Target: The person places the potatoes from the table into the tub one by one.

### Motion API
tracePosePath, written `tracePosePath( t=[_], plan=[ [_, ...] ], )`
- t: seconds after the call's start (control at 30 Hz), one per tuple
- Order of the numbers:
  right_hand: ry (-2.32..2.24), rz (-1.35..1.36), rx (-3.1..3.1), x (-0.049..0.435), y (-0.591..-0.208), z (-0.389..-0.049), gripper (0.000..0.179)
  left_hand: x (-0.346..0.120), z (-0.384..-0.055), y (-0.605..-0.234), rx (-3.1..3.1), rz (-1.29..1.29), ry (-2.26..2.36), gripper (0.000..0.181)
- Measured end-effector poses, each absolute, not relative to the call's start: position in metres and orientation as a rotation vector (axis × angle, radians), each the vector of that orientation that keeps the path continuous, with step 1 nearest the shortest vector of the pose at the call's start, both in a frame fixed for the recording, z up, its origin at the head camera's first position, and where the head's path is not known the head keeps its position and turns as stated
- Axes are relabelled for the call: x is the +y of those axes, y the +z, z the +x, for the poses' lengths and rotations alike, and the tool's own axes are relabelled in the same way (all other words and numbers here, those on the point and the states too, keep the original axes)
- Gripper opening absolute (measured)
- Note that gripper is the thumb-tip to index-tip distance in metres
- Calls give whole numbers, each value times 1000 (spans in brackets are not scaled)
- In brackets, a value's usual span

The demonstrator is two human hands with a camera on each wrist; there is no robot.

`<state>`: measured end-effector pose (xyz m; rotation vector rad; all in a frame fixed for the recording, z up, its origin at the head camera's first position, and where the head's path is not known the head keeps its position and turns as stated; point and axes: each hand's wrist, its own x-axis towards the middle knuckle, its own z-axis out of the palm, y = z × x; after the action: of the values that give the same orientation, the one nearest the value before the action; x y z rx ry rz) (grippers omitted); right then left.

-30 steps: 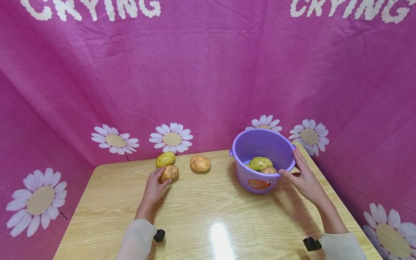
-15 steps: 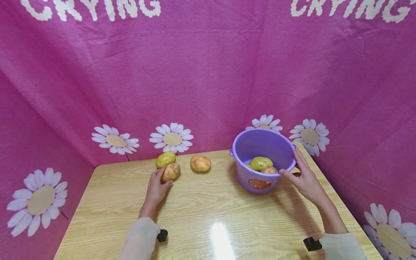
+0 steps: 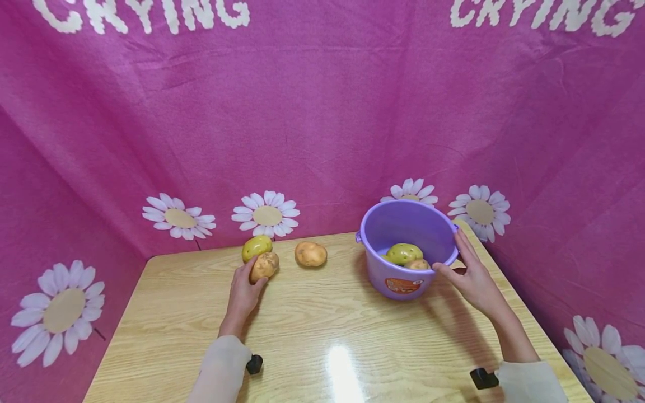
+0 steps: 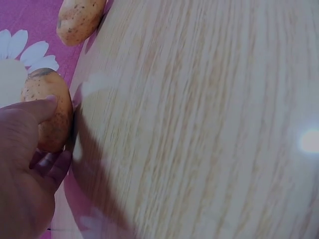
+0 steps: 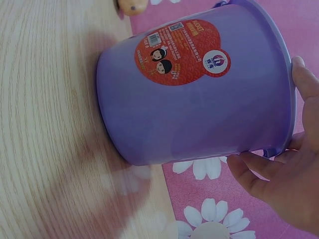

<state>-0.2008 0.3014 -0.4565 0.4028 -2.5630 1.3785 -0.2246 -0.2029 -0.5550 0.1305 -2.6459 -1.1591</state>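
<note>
In the head view my left hand (image 3: 244,291) grips a brown potato (image 3: 265,266) at the left of the table. The left wrist view shows the thumb (image 4: 46,107) across this potato (image 4: 55,127) and fingertips underneath. A yellow-green potato (image 3: 257,247) lies just behind it, and another brown potato (image 3: 310,253) sits to the right. My right hand (image 3: 476,282) holds the rim of a purple bucket (image 3: 398,282) at its right side; the right wrist view shows thumb and fingers about that edge. Inside the bucket are a green potato (image 3: 405,254) and a brown potato (image 3: 417,263), partly hidden by the rim.
The wood-grain table (image 3: 302,336) ends at a pink cloth (image 3: 322,140) with daisies, which rises behind it and on both sides. The bucket stands upright near the table's right back corner.
Over the last second my left hand and the brown potato in it have shifted slightly right, and the potato has turned a little. The right hand and bucket have stayed still.
</note>
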Motion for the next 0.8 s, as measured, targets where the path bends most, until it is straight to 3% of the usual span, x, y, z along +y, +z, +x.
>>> tracePosePath(
  t=[0.37, 0.8],
  plan=[
    [1412, 434, -2565, 289, -431, -187, 84, -197, -222, -547, -2607, 180, -1194, 61],
    [1419, 433, -2562, 288, -430, -186, 85, -193, -220, -517, -2570, 158, -1221, 61]
  ],
)
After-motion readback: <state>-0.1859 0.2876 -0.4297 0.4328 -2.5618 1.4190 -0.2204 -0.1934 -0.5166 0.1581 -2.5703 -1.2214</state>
